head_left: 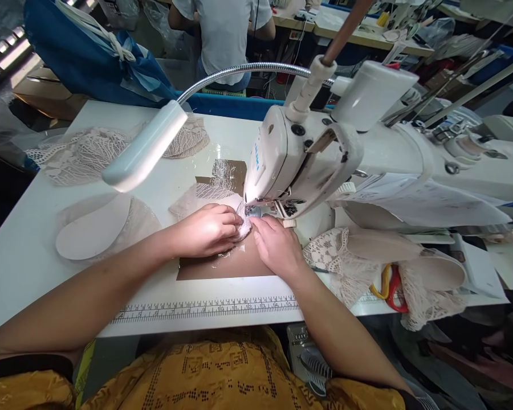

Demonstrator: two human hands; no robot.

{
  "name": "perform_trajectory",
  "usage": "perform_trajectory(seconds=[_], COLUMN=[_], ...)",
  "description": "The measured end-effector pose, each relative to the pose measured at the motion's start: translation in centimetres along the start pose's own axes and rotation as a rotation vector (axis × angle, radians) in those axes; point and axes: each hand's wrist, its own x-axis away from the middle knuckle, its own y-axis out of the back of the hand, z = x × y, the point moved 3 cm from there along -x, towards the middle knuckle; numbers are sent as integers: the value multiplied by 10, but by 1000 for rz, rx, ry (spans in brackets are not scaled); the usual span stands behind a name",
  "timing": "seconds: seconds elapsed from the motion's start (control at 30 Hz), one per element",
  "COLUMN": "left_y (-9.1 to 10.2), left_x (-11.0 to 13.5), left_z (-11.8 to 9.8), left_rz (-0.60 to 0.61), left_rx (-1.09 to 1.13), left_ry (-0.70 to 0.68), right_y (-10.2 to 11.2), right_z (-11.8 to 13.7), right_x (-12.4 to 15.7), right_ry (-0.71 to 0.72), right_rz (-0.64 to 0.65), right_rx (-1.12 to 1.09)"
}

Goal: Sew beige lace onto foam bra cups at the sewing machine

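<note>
Together, left hand [205,230] and right hand [276,245] lie half-open, fingertips pressing the lace piece [244,226] under the sewing machine [282,154].

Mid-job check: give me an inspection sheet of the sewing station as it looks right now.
Surface: white table with a printed ruler strip along the near edge and a brown patch in front of the machine.
Job's things: lace piece at the needle of the sewing machine.
Clutter: lace pieces and foam cups on the left; more lace and scissors on the right.
Grips: left hand curled on the lace piece; right hand flat, fingertips on it.
Cables: nothing seen on the table.
Surroundings: gooseneck lamp, blue bag, another person behind, back turned.
</note>
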Motion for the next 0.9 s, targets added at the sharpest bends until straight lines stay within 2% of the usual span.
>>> perform_trajectory(seconds=[0.1,0.23,0.43,0.5,0.63,0.9], left_y=[-4,-8,2,4,3,-1], left_x=[-3,-6,-1,0,0,0], left_z=[-2,-2,-3,-2,1,2], left_rz=[-77,-87,64,95,64,89], left_rx=[49,82,42,-13,-112,-107], left_ry=[0,40,20,-10,-41,-94], right_y=[0,-1,-2,-2,-3,2], right_z=[1,6,9,8,7,11], right_x=[1,-1,-4,-2,3,9], right_ry=[2,62,188,254,336,428], right_rz=[-24,-94,-166,-159,-116,-49], right_rx=[-39,-53,-59,-65,-57,-139])
